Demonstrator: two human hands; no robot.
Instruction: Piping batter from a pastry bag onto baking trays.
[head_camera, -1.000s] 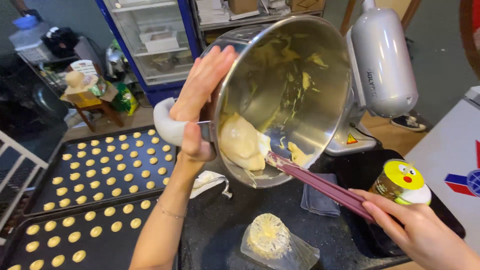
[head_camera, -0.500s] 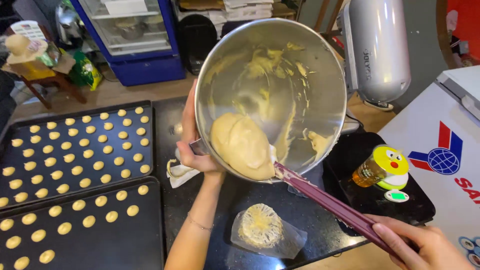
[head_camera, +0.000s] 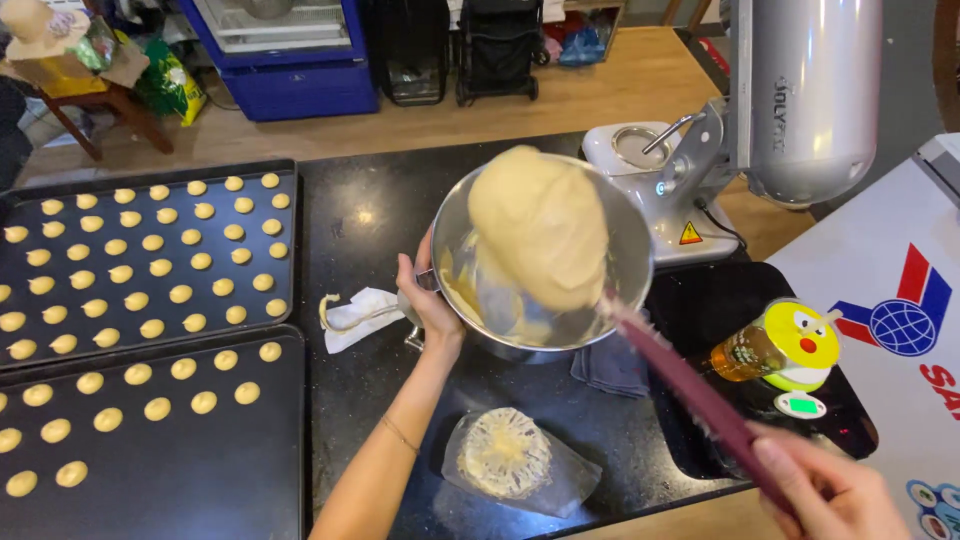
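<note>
My left hand grips the rim of a steel mixing bowl smeared with pale yellow batter, now resting low over the black counter. My right hand at the bottom right holds a dark red spatula. A big lump of batter rides on the spatula's blade, lifted above the bowl. Below the bowl lies a clear piping bag with batter residue inside, opening facing up.
Two black baking trays on the left carry rows of small piped dough dots. A stand mixer stands at the back right. A yellow-lidded jar sits on a scale, with a grey cloth and a white towel nearby.
The bowl has come down from its tilted, raised position to the counter. The spatula has scooped the batter lump up out of the bowl.
</note>
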